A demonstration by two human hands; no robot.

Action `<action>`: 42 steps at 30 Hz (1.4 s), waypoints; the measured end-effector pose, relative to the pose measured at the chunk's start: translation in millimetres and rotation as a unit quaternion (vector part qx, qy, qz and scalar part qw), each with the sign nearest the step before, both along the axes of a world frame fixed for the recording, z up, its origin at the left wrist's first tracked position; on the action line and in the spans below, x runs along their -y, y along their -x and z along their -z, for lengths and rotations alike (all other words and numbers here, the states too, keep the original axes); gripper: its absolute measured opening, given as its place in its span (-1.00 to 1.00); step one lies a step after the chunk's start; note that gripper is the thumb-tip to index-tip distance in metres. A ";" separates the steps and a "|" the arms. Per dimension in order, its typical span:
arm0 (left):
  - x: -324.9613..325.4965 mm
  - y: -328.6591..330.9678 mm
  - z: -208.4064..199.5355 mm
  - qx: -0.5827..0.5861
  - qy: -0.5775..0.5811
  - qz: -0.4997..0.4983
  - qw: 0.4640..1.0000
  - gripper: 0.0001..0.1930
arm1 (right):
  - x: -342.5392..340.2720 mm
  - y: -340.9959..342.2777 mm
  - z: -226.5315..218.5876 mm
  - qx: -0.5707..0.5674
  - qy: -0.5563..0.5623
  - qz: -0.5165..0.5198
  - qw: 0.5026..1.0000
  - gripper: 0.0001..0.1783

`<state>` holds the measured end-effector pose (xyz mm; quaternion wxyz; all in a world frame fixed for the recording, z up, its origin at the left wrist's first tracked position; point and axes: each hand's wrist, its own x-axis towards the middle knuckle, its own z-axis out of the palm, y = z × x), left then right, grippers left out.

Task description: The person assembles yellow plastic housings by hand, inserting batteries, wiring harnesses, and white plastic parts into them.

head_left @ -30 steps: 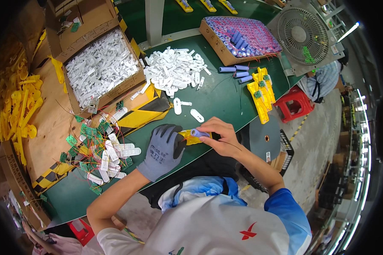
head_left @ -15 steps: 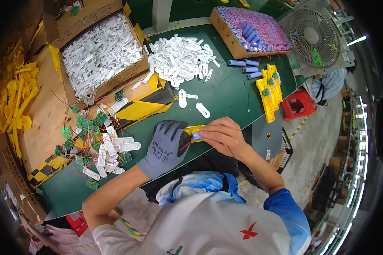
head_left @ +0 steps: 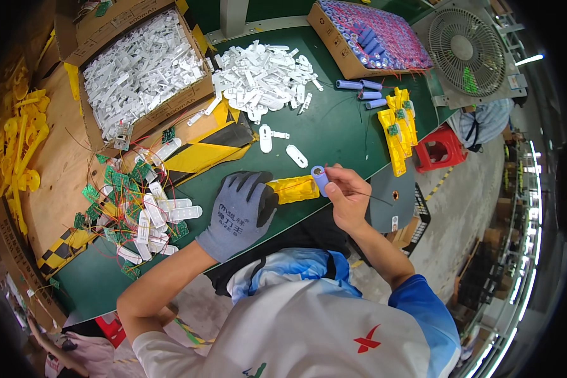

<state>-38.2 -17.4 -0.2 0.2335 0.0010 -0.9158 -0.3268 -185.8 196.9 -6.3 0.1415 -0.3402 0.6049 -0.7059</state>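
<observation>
My left hand [head_left: 240,211], in a grey glove with dark fingertips, grips the left end of a yellow plastic casing [head_left: 299,189] just above the table's front edge. At the casing's right end, my bare right hand [head_left: 348,196] pinches a purple cylindrical battery cell [head_left: 320,183] between thumb and fingers. The cell is tilted, one round end facing up, and thin dark wires trail from it to the right. Beyond my hands lie two white plastic strips, one a slotted cover [head_left: 297,156], the other a longer cover [head_left: 266,138].
A heap of white plastic parts [head_left: 261,79] lies beside a carton [head_left: 151,116] full of them. Circuit boards with wires [head_left: 129,189] sprawl at the left. At the right are a box of battery cells [head_left: 340,53], filled yellow casings [head_left: 397,135] and a fan [head_left: 463,47].
My right hand has drawn the battery cell to the right off the yellow casing and tipped it up. The casing's inside now shows. My left hand keeps its grip.
</observation>
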 end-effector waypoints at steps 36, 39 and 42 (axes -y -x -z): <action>16.1 -8.3 4.4 0.044 0.034 0.091 0.994 -0.40 | 21.5 9.5 -24.2 -0.434 -0.151 -0.084 0.884 -0.64; 17.3 -7.6 1.5 0.050 0.024 0.097 0.994 -0.37 | 21.9 12.2 -24.1 -0.459 -0.150 -0.083 0.872 -0.65; 19.6 -4.9 -9.9 0.050 0.004 0.112 0.992 -0.33 | 19.6 15.8 -15.1 -0.461 -0.143 -0.087 0.871 -0.59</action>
